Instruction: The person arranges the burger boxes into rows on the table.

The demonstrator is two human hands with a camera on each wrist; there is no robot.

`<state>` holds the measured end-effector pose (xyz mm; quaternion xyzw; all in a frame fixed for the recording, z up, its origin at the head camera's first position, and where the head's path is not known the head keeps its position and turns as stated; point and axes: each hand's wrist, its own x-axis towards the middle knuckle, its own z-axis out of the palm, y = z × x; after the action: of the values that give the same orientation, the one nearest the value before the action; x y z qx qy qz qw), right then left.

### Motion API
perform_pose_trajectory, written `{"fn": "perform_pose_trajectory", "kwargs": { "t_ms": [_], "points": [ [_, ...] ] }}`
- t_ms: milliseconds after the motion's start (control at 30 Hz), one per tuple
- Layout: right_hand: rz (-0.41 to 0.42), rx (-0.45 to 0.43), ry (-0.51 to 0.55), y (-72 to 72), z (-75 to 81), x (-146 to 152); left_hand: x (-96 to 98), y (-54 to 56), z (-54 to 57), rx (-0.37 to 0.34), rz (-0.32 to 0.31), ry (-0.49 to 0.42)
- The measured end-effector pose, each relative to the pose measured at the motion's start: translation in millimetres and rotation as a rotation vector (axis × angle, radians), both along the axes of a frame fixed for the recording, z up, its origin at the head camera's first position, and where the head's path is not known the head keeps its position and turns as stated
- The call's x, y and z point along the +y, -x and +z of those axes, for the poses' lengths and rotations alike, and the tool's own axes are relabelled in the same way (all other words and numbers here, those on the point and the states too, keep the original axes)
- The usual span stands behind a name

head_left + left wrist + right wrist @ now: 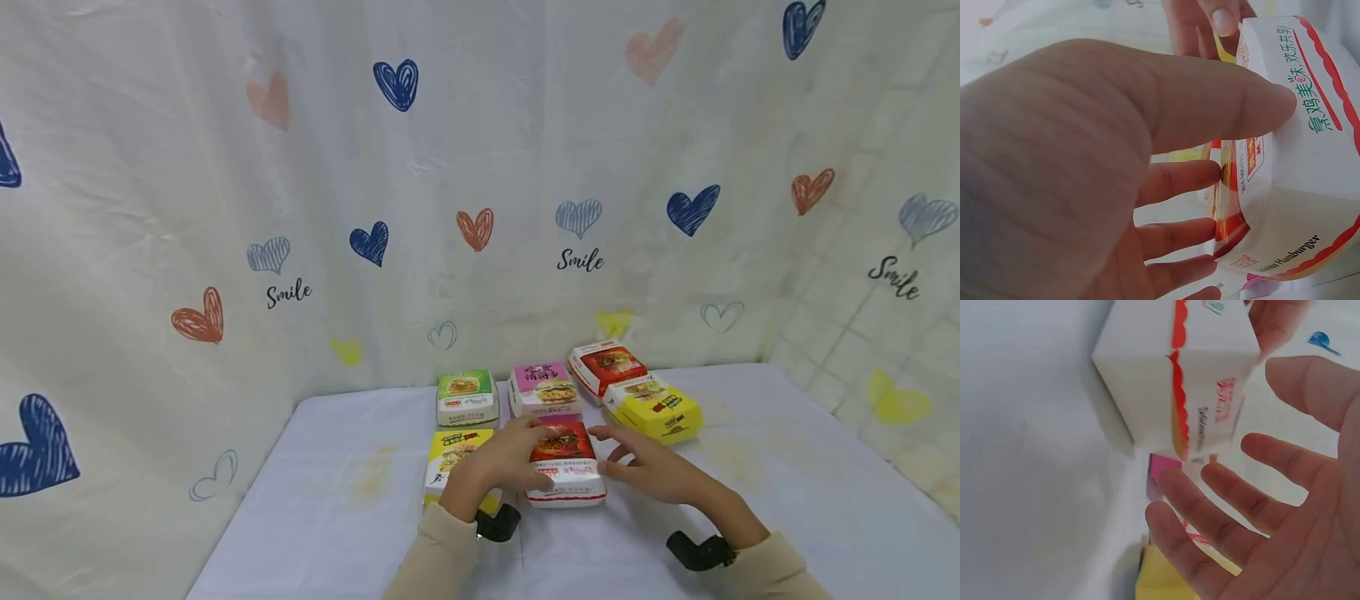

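A red and white hamburger box [573,473] rests on the table between my two hands. My left hand [510,458] lies over its left side. In the left wrist view the thumb [1235,100] touches the white front panel, and the other fingers extend nearly straight to the top edge. My right hand [648,468] is held at the box's right side with its fingers spread. In the right wrist view a gap shows between those fingers [1272,462] and the white carton [1147,394]. A yellow box [442,462] sits left of the red one, partly hidden by my left hand.
Behind stand a green box [467,400] and a pink box [545,389]. Farther right, another red box [607,367] touches a yellow box [656,408]. The white-covered table [330,492] meets a heart-printed curtain [480,167] at the back.
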<state>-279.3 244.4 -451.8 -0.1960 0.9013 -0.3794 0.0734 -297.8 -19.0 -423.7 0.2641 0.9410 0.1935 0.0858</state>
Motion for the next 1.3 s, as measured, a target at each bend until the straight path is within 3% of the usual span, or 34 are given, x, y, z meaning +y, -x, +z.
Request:
{"fn": "perform_pose_trajectory", "kwargs": {
  "t_ms": [167,300,433,567,700,833,1067,1300],
  "points": [
    [-0.08,0.063,0.018,0.5,8.9,9.7,1.6,-2.1,0.6,0.024,0.01,-0.013],
    [-0.181,0.208,0.041,2.9,15.7,20.6,9.8,-4.9,2.1,0.116,0.007,-0.06],
    [-0.318,0.366,0.066,6.1,17.5,34.7,26.5,-12.2,2.7,0.205,0.019,-0.173],
    [-0.454,0.435,0.095,9.3,17.2,52.1,49.4,-22.8,-0.1,0.235,0.028,-0.338],
    [-0.557,0.42,0.128,12.3,17.4,68.7,76.0,-32.0,-3.6,0.23,0.001,-0.462],
    [-0.583,0.364,0.13,17.9,11.4,79.9,103.8,-36.1,-7.9,0.198,0.02,-0.559],
    [-0.511,0.225,0.092,27.0,-9.1,90.1,149.2,-33.5,-22.7,-0.01,0.212,-0.701],
    [-0.468,0.135,0.035,29.1,-19.9,97.8,177.7,-28.6,-41.4,-0.124,0.334,-0.764]
  ]
}}
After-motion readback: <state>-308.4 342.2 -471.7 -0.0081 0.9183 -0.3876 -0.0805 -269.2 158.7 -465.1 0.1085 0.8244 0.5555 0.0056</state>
